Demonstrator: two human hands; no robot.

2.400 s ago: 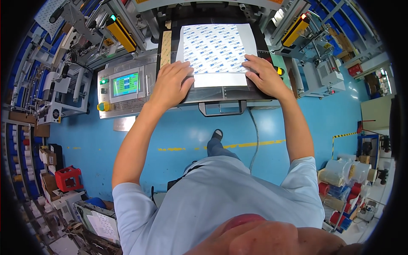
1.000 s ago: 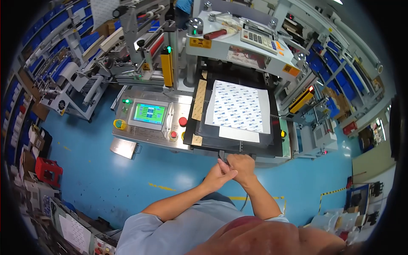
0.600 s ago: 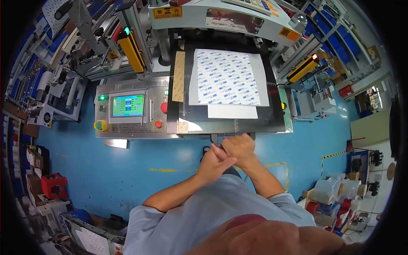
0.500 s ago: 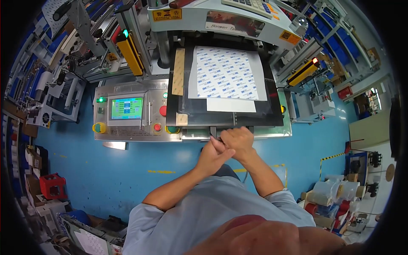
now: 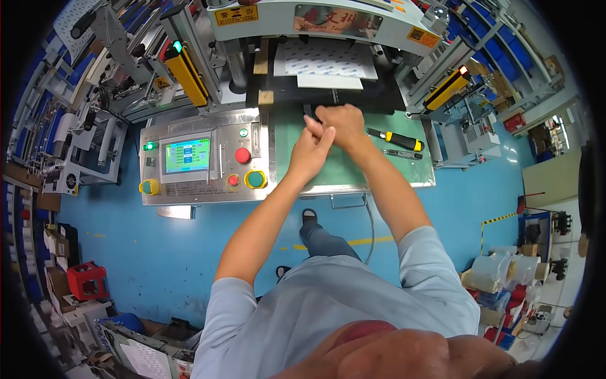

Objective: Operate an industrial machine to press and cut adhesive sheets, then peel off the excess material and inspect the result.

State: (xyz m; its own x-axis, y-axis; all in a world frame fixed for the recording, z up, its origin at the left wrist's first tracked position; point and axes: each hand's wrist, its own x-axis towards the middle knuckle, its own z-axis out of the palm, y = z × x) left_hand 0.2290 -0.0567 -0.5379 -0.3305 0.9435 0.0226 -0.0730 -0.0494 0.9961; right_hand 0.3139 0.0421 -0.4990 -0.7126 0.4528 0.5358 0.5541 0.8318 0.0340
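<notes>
A black sliding tray (image 5: 379, 101) lies partly beneath the head of a white press, its handle (image 5: 307, 112) toward me. My right hand (image 5: 341, 125) is closed over the handle bar. Just left of it and touching it, my left hand (image 5: 311, 150) is closed at the handle's left end, its thumb lying along the right hand and its other fingers partly hidden. On the tray rest a white sheet with blue print (image 5: 328, 60), a plain white piece (image 5: 329, 81) at its near edge, and tan strips (image 5: 266, 97) on the left.
A green work surface (image 5: 290, 164) carries a yellow-and-black handled tool (image 5: 404, 141) and a slim grey cutter (image 5: 403, 154) at right. Left of it stands a control panel (image 5: 243, 136) with a lit screen and red and green buttons. Yellow sensor bars (image 5: 188, 76) flank the press.
Both hands have pushed the tray away from me, farther under the press head. The green surface and the two tools on it have come into view.
</notes>
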